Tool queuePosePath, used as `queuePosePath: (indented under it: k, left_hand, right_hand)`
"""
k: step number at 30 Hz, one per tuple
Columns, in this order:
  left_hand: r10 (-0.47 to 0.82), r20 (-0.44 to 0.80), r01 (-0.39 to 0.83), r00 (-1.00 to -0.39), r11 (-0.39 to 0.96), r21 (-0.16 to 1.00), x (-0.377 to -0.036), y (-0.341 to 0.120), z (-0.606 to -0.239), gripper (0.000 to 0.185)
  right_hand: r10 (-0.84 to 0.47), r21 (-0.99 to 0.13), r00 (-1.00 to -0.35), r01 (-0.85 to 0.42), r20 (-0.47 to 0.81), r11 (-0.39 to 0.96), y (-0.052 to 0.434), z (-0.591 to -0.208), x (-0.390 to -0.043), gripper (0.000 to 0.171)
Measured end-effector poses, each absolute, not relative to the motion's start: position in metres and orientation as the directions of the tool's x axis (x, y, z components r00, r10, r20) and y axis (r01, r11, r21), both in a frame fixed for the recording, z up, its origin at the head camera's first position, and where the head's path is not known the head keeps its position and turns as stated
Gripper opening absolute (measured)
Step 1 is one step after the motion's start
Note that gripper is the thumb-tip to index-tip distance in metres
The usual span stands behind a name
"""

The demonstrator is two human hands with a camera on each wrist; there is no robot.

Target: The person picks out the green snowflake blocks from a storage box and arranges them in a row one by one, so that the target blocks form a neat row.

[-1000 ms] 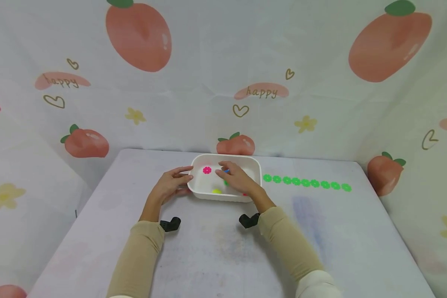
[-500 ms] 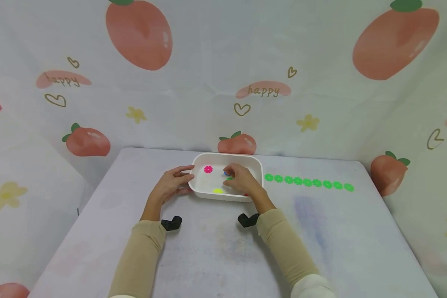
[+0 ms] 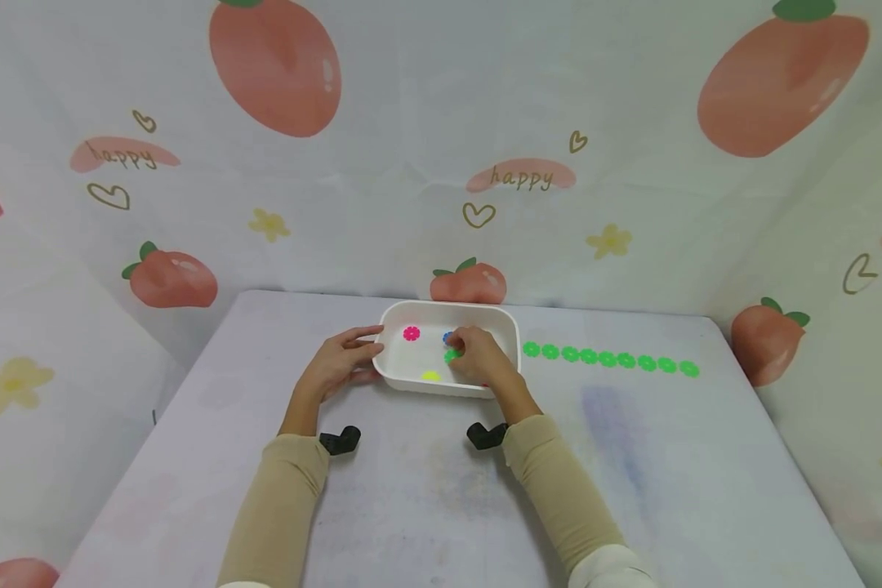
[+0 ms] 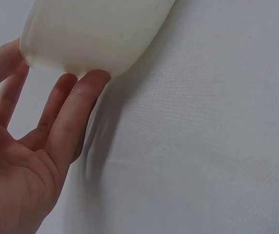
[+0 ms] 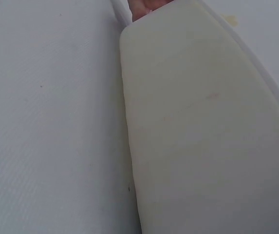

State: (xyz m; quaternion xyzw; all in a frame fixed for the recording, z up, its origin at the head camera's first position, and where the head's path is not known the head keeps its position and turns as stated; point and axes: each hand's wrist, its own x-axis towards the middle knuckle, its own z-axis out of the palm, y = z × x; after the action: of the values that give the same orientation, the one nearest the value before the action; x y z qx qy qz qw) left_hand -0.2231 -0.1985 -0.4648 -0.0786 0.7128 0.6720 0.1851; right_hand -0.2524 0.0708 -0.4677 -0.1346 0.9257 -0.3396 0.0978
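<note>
A white plastic tray (image 3: 412, 367) stands on the table with several flower-shaped discs inside. At its left end, my left hand (image 3: 340, 362) touches the rim and outer wall; in the left wrist view, its spread fingertips also meet the wall's lower edge. Over the tray's right half, my right hand (image 3: 479, 357) has thumb and index finger drawn together, pinching the edge of a green flower-shaped disc (image 3: 452, 357). Just beyond those fingertips lies a blue disc (image 3: 447, 338). A pink disc (image 3: 412, 333) and a partly hidden yellow disc (image 3: 431, 376) lie farther left.
Right of the tray, several green discs (image 3: 608, 359) form a row along the back of the table (image 3: 426, 490). A printed cloth (image 3: 382, 163) hangs behind. Black wrist mounts (image 3: 340, 441) project from both sleeves.
My right hand's thumb and index finger have closed together over the blue and green discs after being spread apart. My left hand stays at the tray's left end.
</note>
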Motion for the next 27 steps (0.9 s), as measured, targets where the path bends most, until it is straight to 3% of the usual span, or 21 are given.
queuePosePath:
  k: [10,15,27]
  left_hand:
    - [0.141,-0.365,-0.355,-0.920,0.089,0.931,-0.2243,-0.1982,-0.4619,0.057]
    - [0.139,-0.369,-0.360,-0.919,0.091,0.929,-0.2242,-0.1995,-0.4608,0.061]
    - [0.130,-0.373,-0.365,-0.919,0.081,0.927,-0.2234,-0.1962,-0.4621,0.061]
  right_hand:
    - [-0.326,-0.633,-0.940,-0.190,-0.104,0.751,0.0686,-0.4668,-0.2530,0.030]
    - [-0.343,-0.628,-0.935,-0.215,-0.088,0.748,0.0661,-0.4694,-0.2553,0.021]
    - [-0.280,-0.786,-0.960,-0.169,-0.006,0.594,0.0714,-0.4668,-0.2574,0.020]
